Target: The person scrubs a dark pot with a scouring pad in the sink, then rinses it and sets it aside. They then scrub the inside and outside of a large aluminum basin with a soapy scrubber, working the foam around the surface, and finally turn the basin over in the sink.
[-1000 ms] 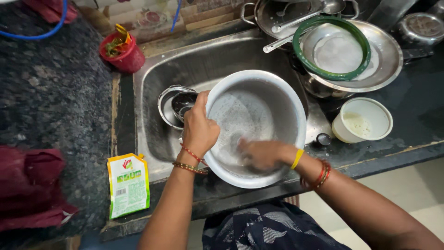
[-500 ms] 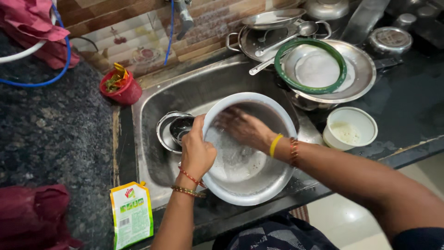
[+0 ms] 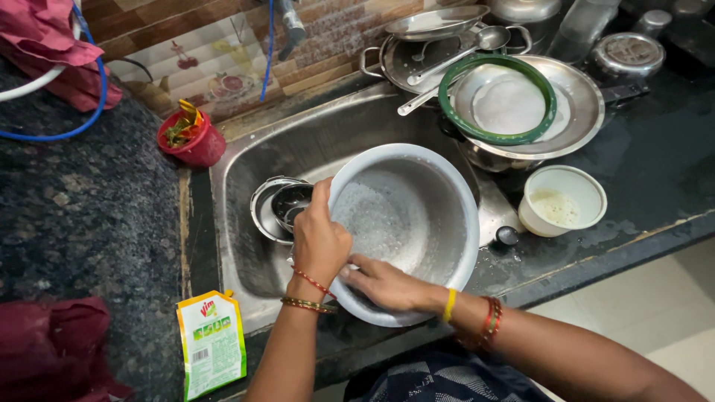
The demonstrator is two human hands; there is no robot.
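Soapy foam is spread over the inside of the big steel bowl [image 3: 406, 231], which is held tilted over the steel sink [image 3: 253, 171]. The bowl could slip and bang down onto the small steel cup [image 3: 287, 205] just past the left fingertips, because wet foam makes metal slippery and the bowl is gripped only at its rim. The left hand [image 3: 320, 242] is closed on the near-left rim, with the fingers curled over the edge and the thumb on the outside. The right hand [image 3: 387, 285] is laid inside the bowl near the bottom rim, and its fingers [image 3: 356, 269] are bent close together against the foamy wall. It cannot be told if a scrub pad is tucked under them. Off to the right of the fingers a white cup [image 3: 562, 199] is seen on the wet counter, and a green soap pouch [image 3: 212, 342] is lying to the left of the left wrist.
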